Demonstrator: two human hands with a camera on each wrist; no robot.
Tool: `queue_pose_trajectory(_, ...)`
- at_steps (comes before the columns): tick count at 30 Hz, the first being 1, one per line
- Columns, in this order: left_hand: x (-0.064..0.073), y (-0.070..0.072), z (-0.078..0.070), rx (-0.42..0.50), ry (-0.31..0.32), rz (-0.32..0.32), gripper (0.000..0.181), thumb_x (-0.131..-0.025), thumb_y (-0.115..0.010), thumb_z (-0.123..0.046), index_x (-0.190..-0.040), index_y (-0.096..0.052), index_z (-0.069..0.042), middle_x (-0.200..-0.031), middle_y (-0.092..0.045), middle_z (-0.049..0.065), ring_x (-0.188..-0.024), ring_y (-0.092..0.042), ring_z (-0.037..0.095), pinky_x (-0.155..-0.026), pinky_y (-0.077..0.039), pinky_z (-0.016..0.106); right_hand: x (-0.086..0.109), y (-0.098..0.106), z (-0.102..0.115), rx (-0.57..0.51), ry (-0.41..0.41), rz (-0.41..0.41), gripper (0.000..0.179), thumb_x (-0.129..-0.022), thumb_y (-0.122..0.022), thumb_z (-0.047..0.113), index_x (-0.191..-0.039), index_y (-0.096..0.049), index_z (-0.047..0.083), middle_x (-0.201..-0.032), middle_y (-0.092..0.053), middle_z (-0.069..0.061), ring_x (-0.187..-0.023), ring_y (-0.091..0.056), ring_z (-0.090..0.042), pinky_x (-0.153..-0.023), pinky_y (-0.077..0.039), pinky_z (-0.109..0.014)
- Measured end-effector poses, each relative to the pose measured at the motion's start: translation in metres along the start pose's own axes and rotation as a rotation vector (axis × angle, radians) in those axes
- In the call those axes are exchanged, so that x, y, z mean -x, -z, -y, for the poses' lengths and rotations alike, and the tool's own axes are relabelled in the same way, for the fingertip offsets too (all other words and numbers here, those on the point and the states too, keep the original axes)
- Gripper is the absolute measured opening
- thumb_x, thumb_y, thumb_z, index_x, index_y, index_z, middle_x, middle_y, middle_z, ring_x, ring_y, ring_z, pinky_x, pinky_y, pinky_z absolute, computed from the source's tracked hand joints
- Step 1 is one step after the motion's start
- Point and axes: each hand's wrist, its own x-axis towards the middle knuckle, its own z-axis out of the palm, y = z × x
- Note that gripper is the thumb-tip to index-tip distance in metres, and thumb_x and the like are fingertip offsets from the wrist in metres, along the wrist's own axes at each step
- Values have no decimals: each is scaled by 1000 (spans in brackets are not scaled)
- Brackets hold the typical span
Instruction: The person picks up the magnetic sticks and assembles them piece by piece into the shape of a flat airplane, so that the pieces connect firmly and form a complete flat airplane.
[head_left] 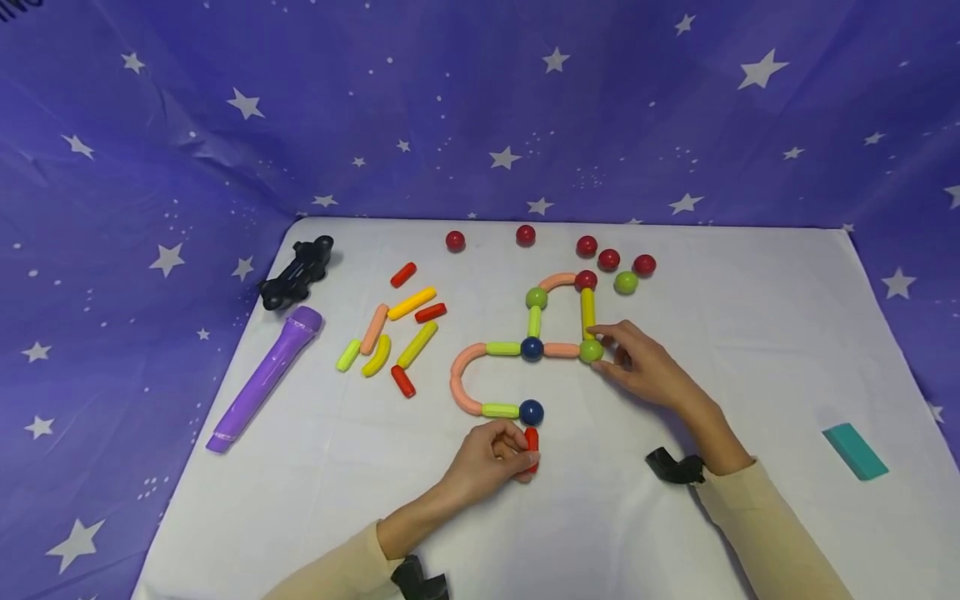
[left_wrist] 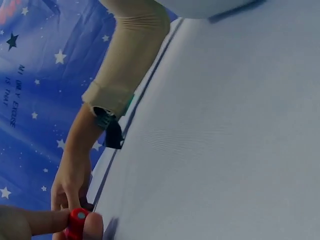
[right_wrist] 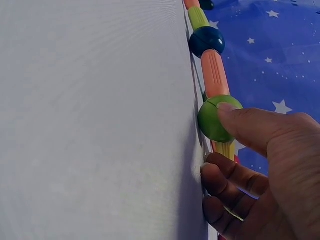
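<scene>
"What's on the white table [head_left: 645, 533]?"
"One red stick [head_left: 532, 439], pinched by the left hand [head_left: 486, 457] just beside the joined figure [head_left: 532, 348]. The right hand [head_left: 647, 362] pinches a green ball [head_left: 589, 352] on the figure's right."
"Count the rest?"
"In the figure, five balls [head_left: 532, 412], seven sticks [head_left: 503, 348]. Left of it, eight loose sticks [head_left: 374, 328]; beyond, five red balls [head_left: 526, 236]."
</scene>
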Motion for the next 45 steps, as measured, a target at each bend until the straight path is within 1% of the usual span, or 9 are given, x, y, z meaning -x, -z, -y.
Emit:
queue_pose_trajectory(4,-3,-2,2,-29,-35,-38,18,-87,-73,-12,-94,-61,0,-82,-69,12,-67,-72,24,-65,-57,26,0,0,0,0,6,-8,53,-87,-75,16,-136,-54,17,-106,-57,-4,-82,-53,-16,-69,-47,-30)
queue_pose_trajectory(13,-6,-2,1,-128,-88,-57,17,-85,-76,-13,-89,-62,-3,-77,-70,11,-62,-70,23,-59,-51,20,0,0,1,16,20,-22,51,-87,-74,16,-135,-55,16,-103,-57,-3,-81,-53,-15,-68,-47,-28)
queue_pose_trajectory(17,-6,-2,0,-114,-78,-47,15,-86,-75,-11,-91,-62,-3,-80,-71,10,-60,-70,25,-59,-54,24,-2,6,1,44,37,-80,48,-88,-73,18,-133,-56,14,-104,-58,-4,-81,-53,-14,-67,-47,-27)
queue_pose_trajectory(20,-5,-2,-1,-109,-65,-46,14,-87,-74,-11,-92,-62,-5,-82,-71,8,-59,-70,25,-57,-56,27,-8,13,0,55,44,-174,43,-89,-72,18,-129,-59,12,-107,-58,-7,-80,-53,-15,-66,-46,-27)
queue_pose_trajectory(24,-3,-3,-2,-140,-75,-56,13,-87,-74,-12,-92,-63,-6,-85,-69,5,-61,-68,22,-52,-55,28,-25,24,-7,78,-12,-255,38,-93,-67,16,-130,-58,12,-122,-50,-14,-82,-54,-19,-68,-45,-31)
queue_pose_trajectory(29,-2,-3,-2,-184,-97,-58,12,-88,-73,-14,-91,-62,-9,-85,-68,4,-58,-66,23,-48,-53,27,-44,31,-23,73,-160,-179,45,-95,-63,14,-138,-51,13,-141,-34,-20,-90,-56,-28,-80,-52,-44)
queue_pose_trajectory(33,-4,-2,-1,-186,-101,-53,13,-88,-73,-15,-91,-62,-9,-82,-68,5,-51,-64,22,-46,-52,28,-48,32,-31,54,-204,-148,43,-94,-63,12,-135,-53,13,-129,-40,-20,-90,-53,-29,-82,-51,-44)
queue_pose_trajectory(41,-8,0,2,-157,-79,-62,18,-86,-75,-17,-92,-62,-7,-76,-70,11,-46,-62,31,-45,-49,24,-29,26,-20,83,-156,-140,34,-93,-65,9,-126,-58,13,-103,-52,-13,-84,-50,-25,-73,-46,-37)
queue_pose_trajectory(45,-8,1,3,-111,-72,-56,17,-87,-74,-16,-94,-62,-6,-75,-71,16,-47,-63,38,-44,-49,25,-2,17,1,62,-23,-187,34,-90,-69,7,-123,-60,13,-101,-55,-7,-80,-51,-18,-67,-48,-31)
